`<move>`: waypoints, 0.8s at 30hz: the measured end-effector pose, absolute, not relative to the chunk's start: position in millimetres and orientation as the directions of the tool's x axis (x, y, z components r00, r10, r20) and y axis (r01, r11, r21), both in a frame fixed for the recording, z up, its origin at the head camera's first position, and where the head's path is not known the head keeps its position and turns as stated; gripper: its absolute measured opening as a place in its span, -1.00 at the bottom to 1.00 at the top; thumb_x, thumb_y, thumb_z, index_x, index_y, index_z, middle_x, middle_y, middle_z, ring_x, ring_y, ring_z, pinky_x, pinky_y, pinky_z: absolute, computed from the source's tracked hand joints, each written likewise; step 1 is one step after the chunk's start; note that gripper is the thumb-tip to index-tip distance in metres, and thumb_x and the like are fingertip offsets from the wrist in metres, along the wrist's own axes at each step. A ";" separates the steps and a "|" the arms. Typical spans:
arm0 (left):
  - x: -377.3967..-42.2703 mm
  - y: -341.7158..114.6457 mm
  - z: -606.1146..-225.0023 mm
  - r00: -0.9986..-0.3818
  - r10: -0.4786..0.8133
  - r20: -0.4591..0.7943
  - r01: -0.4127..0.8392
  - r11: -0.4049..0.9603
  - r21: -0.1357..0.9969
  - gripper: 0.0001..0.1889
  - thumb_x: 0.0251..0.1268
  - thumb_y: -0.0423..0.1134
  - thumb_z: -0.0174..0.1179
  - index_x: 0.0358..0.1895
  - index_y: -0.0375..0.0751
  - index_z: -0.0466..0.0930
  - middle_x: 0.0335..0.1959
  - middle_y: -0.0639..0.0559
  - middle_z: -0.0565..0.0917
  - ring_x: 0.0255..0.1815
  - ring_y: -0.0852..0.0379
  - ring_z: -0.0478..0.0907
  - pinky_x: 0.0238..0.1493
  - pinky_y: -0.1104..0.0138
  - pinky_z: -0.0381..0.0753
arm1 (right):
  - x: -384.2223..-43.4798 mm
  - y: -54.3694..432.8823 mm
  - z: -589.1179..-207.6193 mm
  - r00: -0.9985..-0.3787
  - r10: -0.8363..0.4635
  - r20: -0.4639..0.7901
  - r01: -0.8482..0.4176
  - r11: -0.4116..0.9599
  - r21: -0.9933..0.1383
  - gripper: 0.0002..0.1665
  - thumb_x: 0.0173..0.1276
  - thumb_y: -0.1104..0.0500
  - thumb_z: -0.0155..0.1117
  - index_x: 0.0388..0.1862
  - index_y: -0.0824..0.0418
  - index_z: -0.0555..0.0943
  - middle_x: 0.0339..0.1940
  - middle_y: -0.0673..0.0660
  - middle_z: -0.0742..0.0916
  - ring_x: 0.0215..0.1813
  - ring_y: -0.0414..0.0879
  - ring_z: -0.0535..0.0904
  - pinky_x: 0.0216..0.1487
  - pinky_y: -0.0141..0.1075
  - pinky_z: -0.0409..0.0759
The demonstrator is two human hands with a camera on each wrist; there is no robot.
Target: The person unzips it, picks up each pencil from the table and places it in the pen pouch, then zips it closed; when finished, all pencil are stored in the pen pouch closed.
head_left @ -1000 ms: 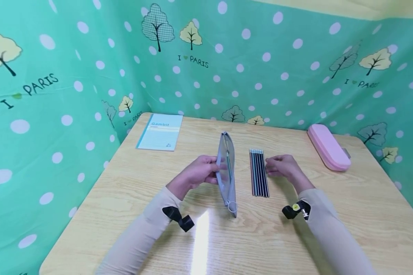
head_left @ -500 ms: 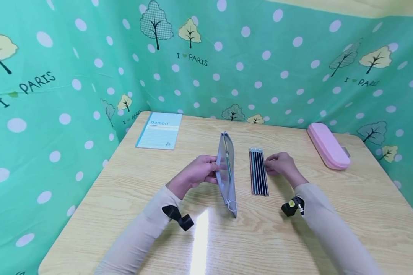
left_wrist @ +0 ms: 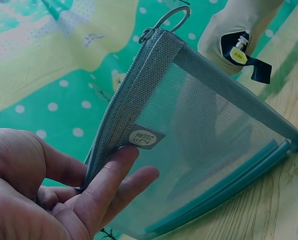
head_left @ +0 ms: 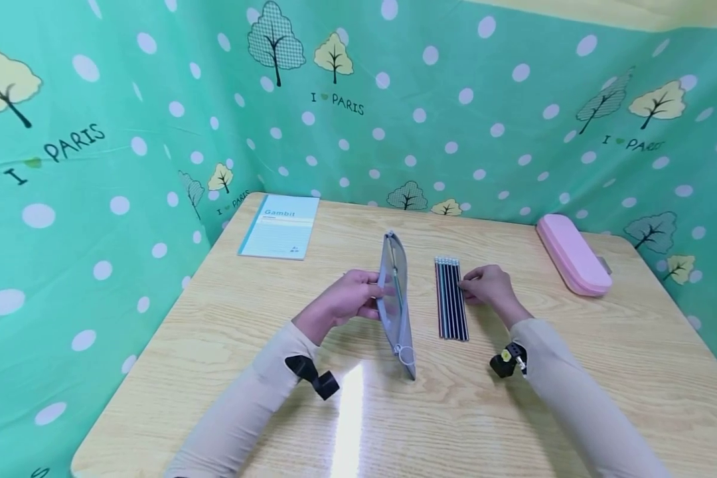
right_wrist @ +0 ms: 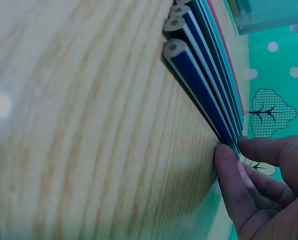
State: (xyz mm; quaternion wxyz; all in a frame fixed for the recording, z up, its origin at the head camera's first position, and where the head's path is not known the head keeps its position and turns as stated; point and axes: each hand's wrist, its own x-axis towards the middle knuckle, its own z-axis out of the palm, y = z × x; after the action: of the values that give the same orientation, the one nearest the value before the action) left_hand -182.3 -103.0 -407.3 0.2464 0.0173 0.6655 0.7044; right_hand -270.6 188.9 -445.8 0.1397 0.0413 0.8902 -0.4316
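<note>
My left hand (head_left: pixel 349 295) holds a grey mesh zip pouch (head_left: pixel 391 309) up on its long edge, thumb on one side and fingers on the other. In the left wrist view, teal pencils (left_wrist: pixel 229 192) lie along the bottom inside the pouch, and a ring pull (left_wrist: pixel 175 16) sits at the zip's end. To its right, several pencils (head_left: pixel 452 302) lie side by side in a row on the table. My right hand (head_left: pixel 490 287) pinches the outermost dark blue pencil (right_wrist: pixel 196 82) between thumb and index finger, near its far end.
A pale blue notebook (head_left: pixel 281 229) lies at the back left of the wooden table (head_left: pixel 263 312). At the back right rests a pink pencil case (head_left: pixel 573 255). A green dotted curtain (head_left: pixel 442 119) stands behind the table and along its left side.
My right wrist has shifted slightly left, bringing the fingers closer against the pencil row. The left hand and the pouch stay nearly still; the head view has moved a little.
</note>
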 end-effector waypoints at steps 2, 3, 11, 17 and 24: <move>-182.7 -102.4 -408.3 -0.878 0.366 -0.310 -0.329 0.010 0.944 -0.64 0.54 -0.44 0.03 0.27 -0.57 0.49 -0.08 -0.23 0.72 -0.29 0.11 0.74 -0.18 0.27 0.84 | -271.0 189.7 -447.4 -0.959 -0.046 -0.281 0.191 0.627 -0.755 -0.60 0.44 0.33 0.31 0.11 0.63 0.58 -0.36 0.33 0.80 -0.51 -0.23 0.69 -0.35 -0.34 0.82; -182.9 -102.4 -408.8 -0.878 0.363 -0.312 -0.330 0.012 0.944 -0.64 0.54 -0.44 0.03 0.28 -0.56 0.49 -0.09 -0.21 0.72 -0.29 0.11 0.74 -0.19 0.28 0.84 | -271.3 190.0 -448.2 -0.959 -0.045 -0.279 0.189 0.631 -0.753 -0.60 0.44 0.32 0.31 0.10 0.63 0.58 -0.39 0.30 0.79 -0.52 -0.24 0.68 -0.36 -0.34 0.81; -183.3 -102.6 -409.8 -0.880 0.357 -0.313 -0.328 0.019 0.944 -0.63 0.54 -0.45 0.01 0.30 -0.54 0.50 -0.06 -0.23 0.72 -0.29 0.12 0.72 -0.25 0.33 0.83 | -274.3 188.7 -450.8 -0.963 -0.026 -0.269 0.184 0.665 -0.724 -0.63 0.46 0.29 0.31 0.07 0.59 0.62 -0.44 0.20 0.77 -0.54 -0.25 0.66 -0.39 -0.36 0.80; -183.2 -102.3 -408.6 -0.880 0.362 -0.309 -0.326 0.014 0.945 -0.65 0.54 -0.42 0.07 0.26 -0.55 0.52 -0.04 -0.31 0.73 -0.31 0.12 0.73 -0.21 0.30 0.84 | -275.2 187.8 -451.9 -0.967 -0.022 -0.255 0.171 0.688 -0.705 -0.63 0.44 0.28 0.34 0.06 0.57 0.63 -0.36 0.31 0.79 -0.52 -0.23 0.68 -0.39 -0.35 0.81; -183.1 -101.6 -408.5 -0.880 0.360 -0.310 -0.326 0.017 0.945 -0.65 0.55 -0.43 0.04 0.27 -0.55 0.51 -0.06 -0.28 0.73 -0.30 0.12 0.73 -0.22 0.32 0.84 | -277.4 185.1 -453.4 -0.965 -0.032 -0.262 0.162 0.712 -0.684 -0.62 0.42 0.27 0.38 0.06 0.55 0.64 -0.16 0.42 0.78 -0.47 -0.19 0.70 -0.35 -0.33 0.82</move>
State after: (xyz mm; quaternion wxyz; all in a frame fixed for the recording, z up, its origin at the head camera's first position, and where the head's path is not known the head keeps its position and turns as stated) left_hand -183.1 -101.6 -408.5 0.2448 0.0129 0.6699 0.7008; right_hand -277.4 185.1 -453.4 0.1284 0.0355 0.9161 -0.3781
